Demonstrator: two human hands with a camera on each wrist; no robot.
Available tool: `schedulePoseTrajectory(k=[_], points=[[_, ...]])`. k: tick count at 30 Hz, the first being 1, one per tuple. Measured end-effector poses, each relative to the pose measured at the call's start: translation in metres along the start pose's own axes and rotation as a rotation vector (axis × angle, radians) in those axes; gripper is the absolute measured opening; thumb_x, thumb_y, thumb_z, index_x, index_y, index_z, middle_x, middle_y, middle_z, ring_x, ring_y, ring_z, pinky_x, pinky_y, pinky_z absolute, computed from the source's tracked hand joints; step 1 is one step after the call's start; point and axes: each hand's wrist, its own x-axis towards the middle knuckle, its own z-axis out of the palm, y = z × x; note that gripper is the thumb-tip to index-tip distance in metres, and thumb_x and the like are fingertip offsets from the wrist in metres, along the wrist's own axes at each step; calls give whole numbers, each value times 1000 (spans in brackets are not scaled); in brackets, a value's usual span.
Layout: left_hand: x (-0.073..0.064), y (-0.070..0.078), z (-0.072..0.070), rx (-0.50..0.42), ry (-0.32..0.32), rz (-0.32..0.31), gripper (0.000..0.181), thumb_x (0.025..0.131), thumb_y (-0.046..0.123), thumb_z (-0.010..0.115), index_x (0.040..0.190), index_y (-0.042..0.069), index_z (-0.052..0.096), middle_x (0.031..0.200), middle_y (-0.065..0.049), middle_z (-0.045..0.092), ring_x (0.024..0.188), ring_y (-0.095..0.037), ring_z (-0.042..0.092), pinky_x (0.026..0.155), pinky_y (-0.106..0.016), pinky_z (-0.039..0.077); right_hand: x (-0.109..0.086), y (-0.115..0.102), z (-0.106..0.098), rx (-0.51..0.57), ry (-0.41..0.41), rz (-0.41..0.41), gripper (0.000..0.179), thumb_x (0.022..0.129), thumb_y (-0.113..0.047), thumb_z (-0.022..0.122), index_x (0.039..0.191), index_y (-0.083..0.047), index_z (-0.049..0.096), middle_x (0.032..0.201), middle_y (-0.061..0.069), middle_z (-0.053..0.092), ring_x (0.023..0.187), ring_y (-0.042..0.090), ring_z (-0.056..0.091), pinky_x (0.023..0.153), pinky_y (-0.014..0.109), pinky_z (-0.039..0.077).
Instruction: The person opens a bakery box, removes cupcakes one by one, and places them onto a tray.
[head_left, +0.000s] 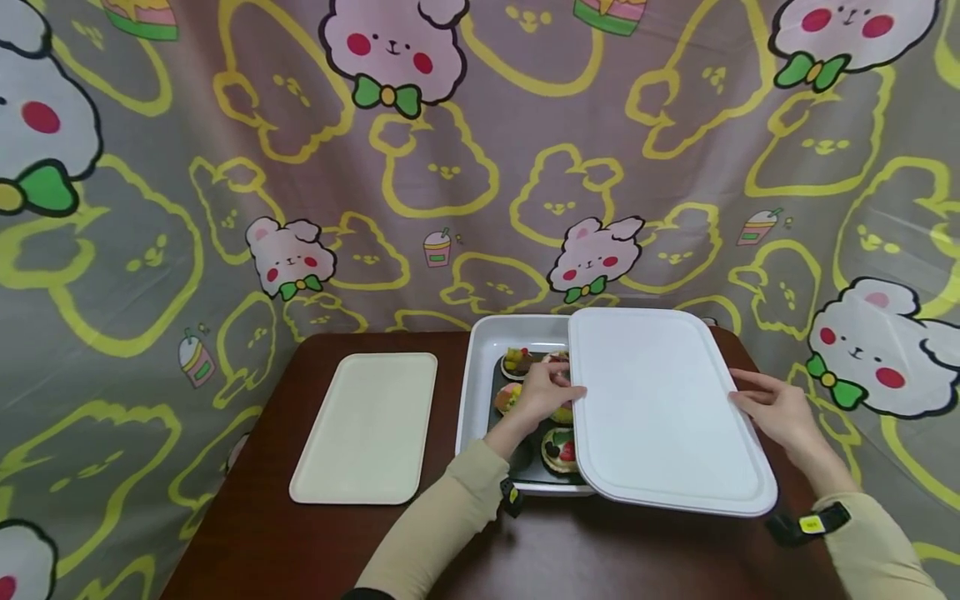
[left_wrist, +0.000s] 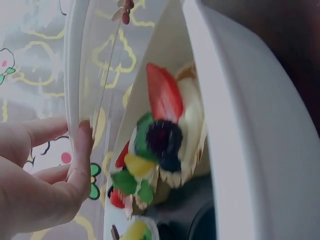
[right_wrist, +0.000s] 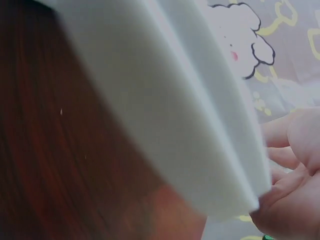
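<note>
Pinching opposite edges of one white lid [head_left: 660, 400], the left hand [head_left: 538, 396] and right hand [head_left: 783, 412] held it above one white box's [head_left: 475, 400] right side; at least five fruit tarts [head_left: 557, 452] showed inside, and one cream tray [head_left: 367, 429] lay leftward on the table [head_left: 255, 517].
</note>
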Motion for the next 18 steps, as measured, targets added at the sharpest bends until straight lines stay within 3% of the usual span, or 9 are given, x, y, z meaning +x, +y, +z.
schedulePoseTrajectory(k=[4, 7, 10, 12, 18], points=[[1, 3, 15, 22, 9, 20, 55, 93, 1, 84, 146, -5, 67, 83, -6, 69, 70, -26, 74, 73, -40, 69, -2, 9, -8, -38, 27, -17, 51, 112, -13, 60, 156, 10, 50, 132, 47, 65, 95, 38, 76, 61, 19, 54], [1, 4, 27, 65, 15, 28, 56, 94, 3, 84, 147, -3, 67, 80, -1, 64, 65, -17, 68, 62, -26, 61, -4, 13, -14, -63, 24, -8, 49, 113, -12, 56, 156, 10, 51, 138, 49, 58, 111, 56, 68, 66, 24, 54], [4, 1, 36, 125, 32, 61, 58, 92, 7, 86, 147, -1, 68, 81, -4, 66, 66, -13, 65, 60, -21, 53, -5, 17, -16, -80, 12, 5, 48, 114, -15, 53, 155, 10, 53, 143, 49, 54, 119, 60, 61, 75, 34, 55], [16, -13, 44, 201, 64, 109, 59, 91, 10, 87, 146, 3, 70, 80, -3, 69, 67, -10, 64, 60, -21, 52, -5, 19, -16, -88, 2, 10, 49, 115, -20, 52, 154, 9, 54, 147, 48, 53, 121, 59, 59, 79, 38, 52], [61, -68, 66, 269, 90, 209, 53, 91, 20, 86, 143, 15, 74, 74, 11, 62, 64, 0, 56, 56, -18, 48, -7, 23, -12, -132, -12, -11, 58, 116, -36, 52, 155, 7, 54, 154, 51, 44, 127, 63, 52, 88, 56, 49]])
